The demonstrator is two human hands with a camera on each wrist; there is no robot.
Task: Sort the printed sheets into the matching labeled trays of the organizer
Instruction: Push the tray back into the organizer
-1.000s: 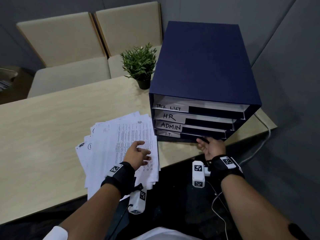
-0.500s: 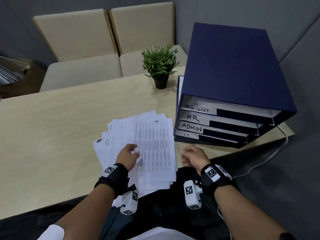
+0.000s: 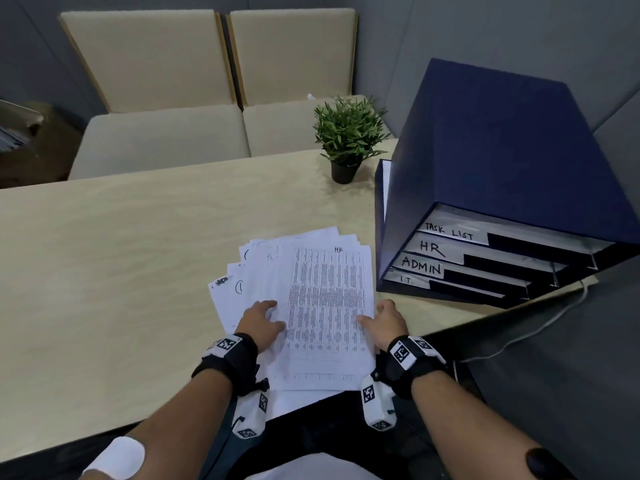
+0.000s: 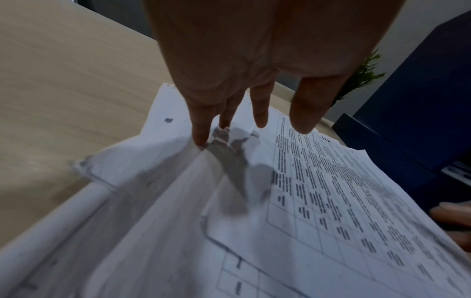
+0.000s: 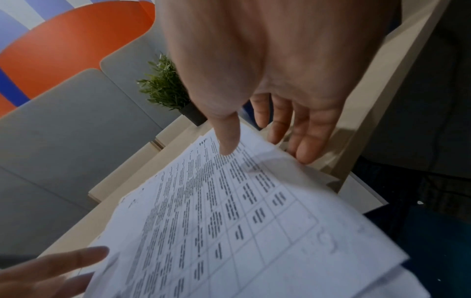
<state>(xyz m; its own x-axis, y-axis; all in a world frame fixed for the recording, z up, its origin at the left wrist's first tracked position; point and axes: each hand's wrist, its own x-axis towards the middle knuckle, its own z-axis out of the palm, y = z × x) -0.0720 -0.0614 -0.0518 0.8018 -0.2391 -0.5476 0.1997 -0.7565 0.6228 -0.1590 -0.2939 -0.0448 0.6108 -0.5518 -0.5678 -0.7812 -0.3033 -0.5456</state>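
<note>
Potted plant (image 3: 348,133) sits behind the sheets, navy organizer (image 3: 498,161) to their right. Top sheet (image 3: 329,306): dense table, marked HR. Left hand (image 3: 261,320) rests flat on the stack, right hand (image 3: 386,322) touches its edge with relaxed fingers.

Between your hands (image 3: 263,320), the top sheet (image 3: 329,306) carries a table whose print is too small to read; only the handwritten "HR" at its far edge is legible. The sheets (image 3: 235,292) fanned under your left hand are mostly covered. Beyond your right hand (image 3: 386,323), the organizer (image 3: 502,161) is cut off by the picture's edge, and its tray contents are hidden.
</note>
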